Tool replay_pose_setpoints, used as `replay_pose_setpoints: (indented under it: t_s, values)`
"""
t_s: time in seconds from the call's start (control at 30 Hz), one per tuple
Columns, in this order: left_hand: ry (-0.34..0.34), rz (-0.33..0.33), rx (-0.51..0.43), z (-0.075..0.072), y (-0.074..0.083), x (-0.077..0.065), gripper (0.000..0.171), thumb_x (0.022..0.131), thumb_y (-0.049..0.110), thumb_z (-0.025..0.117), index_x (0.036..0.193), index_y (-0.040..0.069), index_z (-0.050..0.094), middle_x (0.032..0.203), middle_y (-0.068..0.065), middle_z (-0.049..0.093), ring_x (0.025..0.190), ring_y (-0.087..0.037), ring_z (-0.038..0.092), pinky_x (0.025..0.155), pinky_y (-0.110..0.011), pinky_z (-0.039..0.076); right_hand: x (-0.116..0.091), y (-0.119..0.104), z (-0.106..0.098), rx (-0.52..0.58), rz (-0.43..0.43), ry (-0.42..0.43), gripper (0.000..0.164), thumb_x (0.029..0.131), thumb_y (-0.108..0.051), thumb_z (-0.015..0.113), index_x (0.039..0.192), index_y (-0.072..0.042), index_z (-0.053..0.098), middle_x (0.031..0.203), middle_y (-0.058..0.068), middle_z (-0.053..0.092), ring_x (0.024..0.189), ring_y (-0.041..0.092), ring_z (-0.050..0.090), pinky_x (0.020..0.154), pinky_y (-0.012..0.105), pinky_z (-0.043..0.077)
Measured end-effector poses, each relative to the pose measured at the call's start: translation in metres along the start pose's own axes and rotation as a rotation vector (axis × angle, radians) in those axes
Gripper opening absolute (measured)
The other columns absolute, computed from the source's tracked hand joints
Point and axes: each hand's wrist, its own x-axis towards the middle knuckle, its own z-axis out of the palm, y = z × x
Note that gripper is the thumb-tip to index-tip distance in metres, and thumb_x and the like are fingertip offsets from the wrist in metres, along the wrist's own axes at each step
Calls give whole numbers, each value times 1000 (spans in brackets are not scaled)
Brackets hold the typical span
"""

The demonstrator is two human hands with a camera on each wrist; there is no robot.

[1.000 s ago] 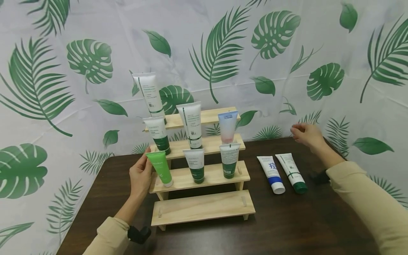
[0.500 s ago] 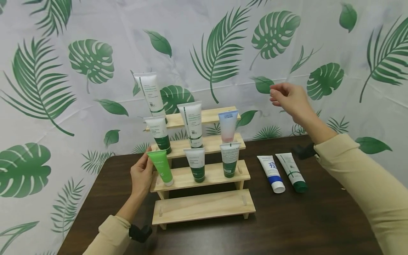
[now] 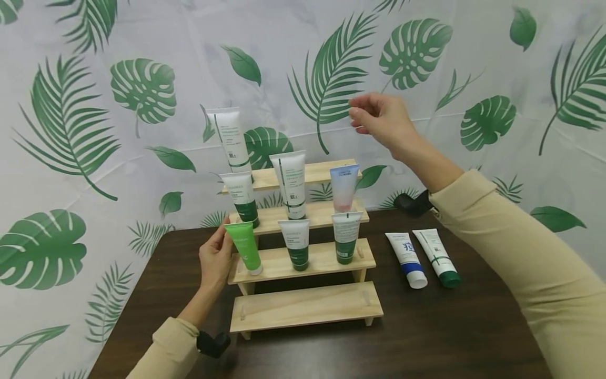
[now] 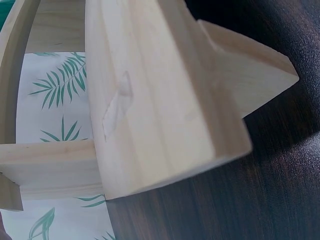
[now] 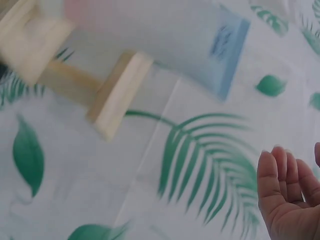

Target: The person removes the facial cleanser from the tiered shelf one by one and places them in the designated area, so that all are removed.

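My left hand (image 3: 215,260) holds the left side of a stepped wooden display stand (image 3: 307,308), beside the green squeeze tube (image 3: 246,247); the tube and shelf hide part of its fingers. Raised above the stand's right end, my right hand (image 3: 383,118) has loosely bent fingers and nothing in them. Below it a blue-and-pink tube (image 3: 344,189) stands on its cap. On the same tier are a tall white tube (image 3: 291,184) and a white-and-green tube (image 3: 240,195). The tier below carries the green tube and two more white-and-green tubes (image 3: 295,245).
Another tall white tube (image 3: 231,139) stands at the left of the top tier. Two tubes lie on the dark table (image 3: 426,326) right of the stand: a white-and-blue one (image 3: 408,260) and a white one with a green cap (image 3: 436,258). A leaf-print cloth (image 3: 199,79) hangs close behind.
My right hand has moved up and left from above the lying tubes to over the stand's right end. The left hand stays at the stand; the head view has shifted slightly.
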Motion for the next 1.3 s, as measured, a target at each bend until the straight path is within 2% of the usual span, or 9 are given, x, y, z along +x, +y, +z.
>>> replay_pose_setpoints:
  t_s: [0.3,0.43,0.53,0.67,0.8,1.3]
  values:
    - [-3,13,-1,0,-1,-1,38,96,10,53,132,-2,50,138,-11,49,131,-23,42,90,-4,40,13,-34,38,49,-16,-75,34,96,-19,55,127,-5,55,110,9,61,98,20,60,86,27,53]
    - [3,4,-9,1,-2,-1,38,96,10,53,132,-3,50,138,-9,49,132,-20,42,92,-6,39,19,-43,56,87,-15,-123,34,95,-17,56,127,-4,55,112,10,60,99,20,59,87,28,52]
    - [12,9,-2,1,-2,-1,38,96,12,53,132,-3,51,138,-9,50,131,-20,43,92,-6,40,23,-49,70,109,-16,-155,33,94,-14,58,125,-3,56,107,9,61,97,19,60,87,30,52]
    - [19,22,12,1,-2,-1,39,96,14,54,132,-2,51,137,-10,50,130,-21,44,90,-5,41,25,-56,88,126,-24,-185,33,92,-12,60,123,-3,57,97,6,60,93,18,59,86,32,53]
    - [21,21,3,1,-2,-1,39,96,13,54,131,-2,51,137,-10,50,130,-21,44,90,-5,41,28,-60,103,116,-36,-205,33,91,-12,62,122,-3,57,91,4,58,85,15,56,82,29,54]
    - [10,54,-40,1,-4,-2,37,95,8,54,130,-5,51,137,-14,49,129,-26,44,90,-5,40,42,-68,140,108,24,-248,37,90,-11,64,124,-2,55,99,7,58,86,16,55,77,23,51]
